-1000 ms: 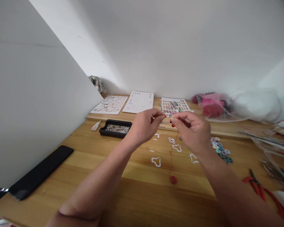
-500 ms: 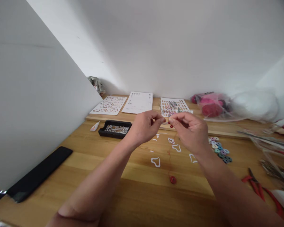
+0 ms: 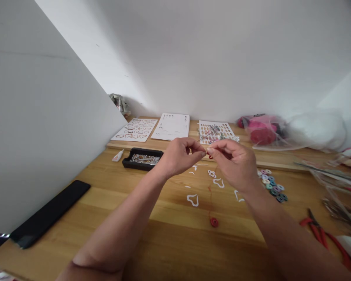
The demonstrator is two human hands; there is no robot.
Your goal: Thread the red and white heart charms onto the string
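Note:
My left hand (image 3: 183, 157) and my right hand (image 3: 234, 160) meet fingertip to fingertip above the wooden table (image 3: 169, 242). Both are closed in a pinch. A small red piece (image 3: 210, 157) shows at my right fingertips, and what my left fingers pinch is too small to make out. An orange-red thread (image 3: 210, 197) lies below the hands and leads to a small red spool (image 3: 213, 222). White curved cut-outs lie around it, one (image 3: 192, 200) left of the thread and another (image 3: 218, 183) beside my right wrist.
A black tray (image 3: 142, 159) of beads and a glue tube (image 3: 117, 155) stand left of my hands. Patterned sheets (image 3: 171, 127) lie on the back ledge (image 3: 277, 166). Coloured spools (image 3: 273, 183), red-handled pliers (image 3: 318, 234) and plastic bags (image 3: 312, 130) are at the right. A black case (image 3: 51, 212) lies left.
My two hands' fingertips have come closer together, and the pale piece seen between them is now hidden. The spool stays in place.

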